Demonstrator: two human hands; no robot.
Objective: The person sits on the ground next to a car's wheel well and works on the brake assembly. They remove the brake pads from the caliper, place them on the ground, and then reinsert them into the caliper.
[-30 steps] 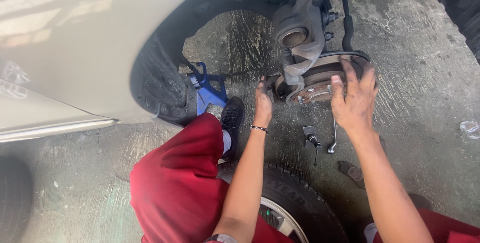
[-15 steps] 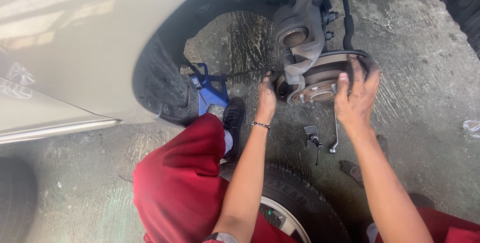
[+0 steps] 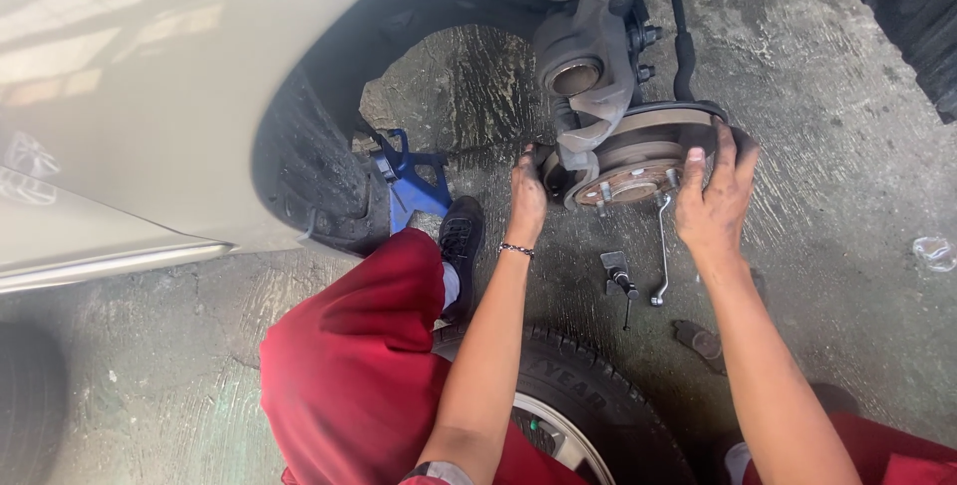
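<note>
Nearest, at 6 o'clock: removed wheel [image 3: 588, 415] flat on the concrete, under the person's red-trousered legs. Mid-field: bent wrench [image 3: 661, 251] and small tool [image 3: 618, 274] on the floor. Farther, at 1 o'clock: brake disc [image 3: 638, 151] on the hub. Left hand [image 3: 525, 196] clasps its left edge; right hand [image 3: 713, 201], fingers spread, grips the right rim. Judged heavy, rigid, possibly greasy; opposite rim edges suit holding.
</note>
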